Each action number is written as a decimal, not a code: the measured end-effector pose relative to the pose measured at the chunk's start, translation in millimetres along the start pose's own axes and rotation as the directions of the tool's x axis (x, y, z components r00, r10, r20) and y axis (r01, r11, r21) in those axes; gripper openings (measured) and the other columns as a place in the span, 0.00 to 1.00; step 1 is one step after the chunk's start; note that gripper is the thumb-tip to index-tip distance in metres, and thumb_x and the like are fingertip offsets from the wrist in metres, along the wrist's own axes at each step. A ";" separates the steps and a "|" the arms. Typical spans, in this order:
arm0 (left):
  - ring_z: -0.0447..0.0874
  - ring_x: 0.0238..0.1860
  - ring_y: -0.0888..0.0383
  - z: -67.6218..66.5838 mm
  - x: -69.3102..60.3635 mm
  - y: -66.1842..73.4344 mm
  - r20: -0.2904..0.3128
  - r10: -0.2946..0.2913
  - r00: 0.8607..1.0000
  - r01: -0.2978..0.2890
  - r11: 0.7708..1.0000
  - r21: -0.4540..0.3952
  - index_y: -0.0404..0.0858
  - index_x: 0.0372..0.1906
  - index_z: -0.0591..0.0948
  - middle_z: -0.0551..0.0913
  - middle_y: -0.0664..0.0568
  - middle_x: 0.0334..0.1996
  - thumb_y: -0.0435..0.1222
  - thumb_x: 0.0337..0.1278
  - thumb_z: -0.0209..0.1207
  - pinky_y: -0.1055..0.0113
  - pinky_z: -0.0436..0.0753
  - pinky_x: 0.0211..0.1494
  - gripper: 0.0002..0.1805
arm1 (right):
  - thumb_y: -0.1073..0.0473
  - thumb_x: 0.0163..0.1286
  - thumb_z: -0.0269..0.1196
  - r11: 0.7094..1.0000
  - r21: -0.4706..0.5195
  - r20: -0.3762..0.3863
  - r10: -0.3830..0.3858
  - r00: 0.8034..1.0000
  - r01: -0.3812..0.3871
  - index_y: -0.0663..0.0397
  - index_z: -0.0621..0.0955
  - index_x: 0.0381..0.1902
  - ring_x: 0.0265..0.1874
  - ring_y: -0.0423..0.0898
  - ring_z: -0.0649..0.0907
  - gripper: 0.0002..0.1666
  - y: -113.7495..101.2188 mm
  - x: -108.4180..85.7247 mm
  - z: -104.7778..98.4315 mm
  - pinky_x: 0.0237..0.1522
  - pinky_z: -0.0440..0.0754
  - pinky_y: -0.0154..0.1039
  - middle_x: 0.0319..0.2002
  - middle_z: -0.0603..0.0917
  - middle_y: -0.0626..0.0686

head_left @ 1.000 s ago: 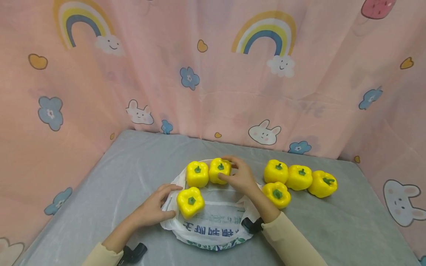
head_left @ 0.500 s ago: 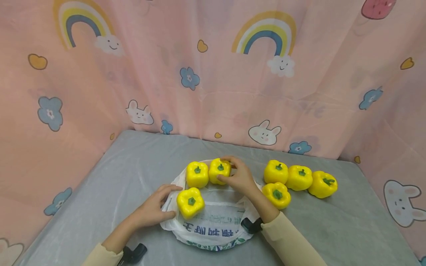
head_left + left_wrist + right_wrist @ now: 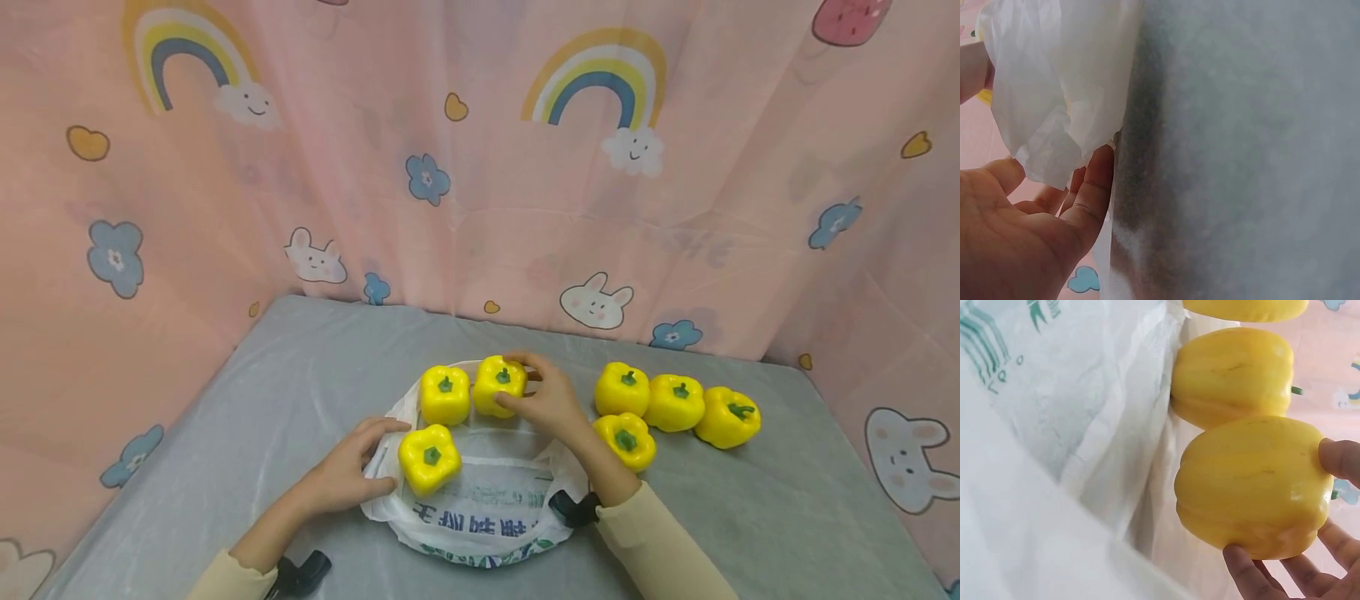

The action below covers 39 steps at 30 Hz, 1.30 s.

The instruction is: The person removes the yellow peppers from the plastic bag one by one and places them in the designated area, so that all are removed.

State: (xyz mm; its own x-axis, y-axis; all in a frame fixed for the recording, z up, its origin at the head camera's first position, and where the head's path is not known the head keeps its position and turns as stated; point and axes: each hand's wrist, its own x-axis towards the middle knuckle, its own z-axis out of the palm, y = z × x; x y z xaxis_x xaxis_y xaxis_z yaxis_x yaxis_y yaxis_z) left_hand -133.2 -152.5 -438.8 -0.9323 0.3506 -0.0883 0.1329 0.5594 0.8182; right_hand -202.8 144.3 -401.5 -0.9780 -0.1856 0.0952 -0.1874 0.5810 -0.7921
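Clearly, the right hand (image 3: 551, 404) has its fingers and thumb curled round a yellow bell pepper (image 3: 496, 390), gripping it from the side. That pepper sits upright, green stem up, at the far edge of a white plastic bag (image 3: 498, 477), within its rim. The right wrist view shows the thumb near the stem end and the fingertips round the body.

Just beside it, to the left, stands a second pepper (image 3: 444, 395), also upright at the far edge of the bag. A third pepper (image 3: 429, 460) sits nearer the person, inside the left part of the bag, its stem facing up.

The left hand (image 3: 345, 468) is at the bag's left edge, close to that third pepper. Its thumb and fingers stand apart and touch the plastic; whether they pinch it, I cannot tell, as folds of the bag hide part of them.

Right of the bag, four more peppers rest on the grey cloth-covered surface (image 3: 322, 367): a left one (image 3: 621, 388), a middle one (image 3: 674, 402) and a right one (image 3: 727, 417) side by side in a row, and a nearer one (image 3: 626, 442) partly covered by the right forearm. Blue characters mark the bag, and behind everything hangs a pink curtain (image 3: 510, 237) with rainbows, rabbits and flowers.
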 end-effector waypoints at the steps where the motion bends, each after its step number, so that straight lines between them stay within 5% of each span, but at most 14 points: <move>1: 0.63 0.69 0.41 0.0 -0.1 0.2 0.000 -0.001 1.000 0.001 1.000 -0.002 0.47 0.62 0.73 0.68 0.46 0.65 0.35 0.44 0.67 0.39 0.65 0.68 0.34 | 0.55 0.55 0.72 1.000 0.001 0.000 -0.006 1.000 0.006 0.48 0.76 0.60 0.57 0.60 0.76 0.33 -0.4 -0.5 -1.7 0.50 0.84 0.50 0.63 0.74 0.56; 21: 0.64 0.69 0.42 1.2 0.5 -4.1 -0.001 0.014 1.000 -0.014 1.000 0.016 0.48 0.62 0.73 0.69 0.47 0.63 0.35 0.43 0.67 0.39 0.64 0.69 0.34 | 0.51 0.56 0.71 0.997 -0.005 -0.032 -0.078 0.996 0.078 0.48 0.76 0.58 0.49 0.56 0.78 0.32 -8.3 -28.3 -50.3 0.47 0.85 0.49 0.58 0.77 0.55; 39: 0.64 0.69 0.41 0.3 1.0 -4.4 -0.001 0.024 1.000 -0.024 1.000 0.020 0.48 0.62 0.73 0.68 0.46 0.65 0.34 0.43 0.67 0.40 0.66 0.68 0.34 | 0.50 0.59 0.69 0.993 -0.121 -0.083 -0.024 0.996 0.014 0.50 0.74 0.60 0.49 0.59 0.80 0.32 -3.3 -64.2 -103.3 0.47 0.84 0.53 0.58 0.76 0.59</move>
State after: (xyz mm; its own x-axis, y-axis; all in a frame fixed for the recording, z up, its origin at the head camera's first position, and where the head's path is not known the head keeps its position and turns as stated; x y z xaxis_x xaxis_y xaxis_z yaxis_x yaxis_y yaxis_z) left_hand -134.6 -154.3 -442.7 -0.9292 0.3632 -0.0680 0.1619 0.5657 0.8086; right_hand -148.9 236.1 -342.7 -0.9774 -0.1334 0.1642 -0.2110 0.6702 -0.7116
